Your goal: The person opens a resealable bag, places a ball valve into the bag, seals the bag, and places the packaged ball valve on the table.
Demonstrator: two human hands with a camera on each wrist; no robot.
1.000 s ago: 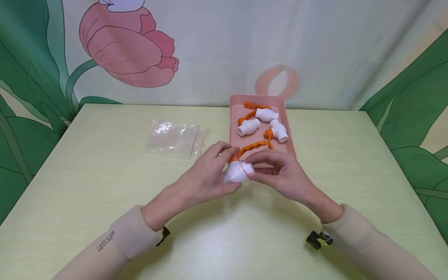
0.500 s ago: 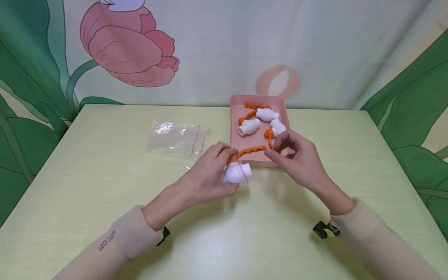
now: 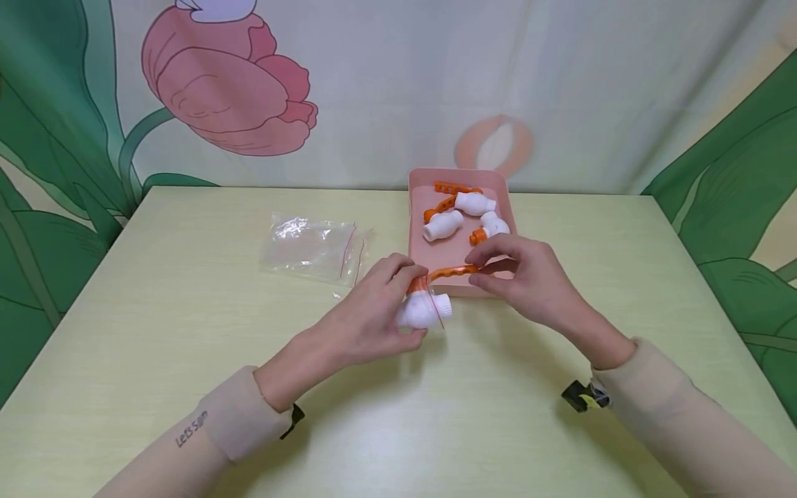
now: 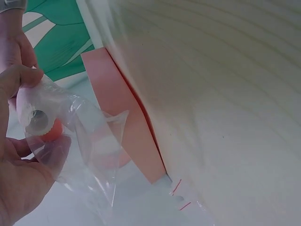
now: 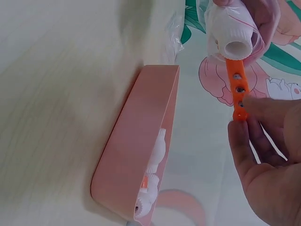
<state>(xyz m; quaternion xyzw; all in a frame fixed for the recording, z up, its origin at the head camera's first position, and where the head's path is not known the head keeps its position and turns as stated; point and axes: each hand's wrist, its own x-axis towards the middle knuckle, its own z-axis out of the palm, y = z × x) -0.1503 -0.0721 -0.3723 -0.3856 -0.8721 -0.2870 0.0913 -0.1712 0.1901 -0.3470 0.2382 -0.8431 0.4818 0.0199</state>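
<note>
A white plastic ball valve (image 3: 416,312) with a long orange handle (image 3: 453,272) sits partly inside a clear zip bag (image 4: 94,146). My left hand (image 3: 364,315) grips the valve body through the bag, thumb below and fingers above. The red zip line of the bag crosses the valve near its ribbed end. My right hand (image 3: 529,277) pinches the free tip of the handle, which sticks out of the bag. In the right wrist view the holes along the handle (image 5: 237,87) show, and the valve's open end (image 5: 237,49) faces the camera.
Behind the hands stands a pink tray (image 3: 418,249) with several white valve bodies (image 3: 443,226) and orange handles (image 3: 457,188). One body there has an orange part attached. Flat clear zip bags (image 3: 308,245) lie on the table left of the tray.
My right hand has let go of the valve's ribbed end, moved right and away from me, and now pinches the handle's tip. The left hand stays nearly still with the valve.
</note>
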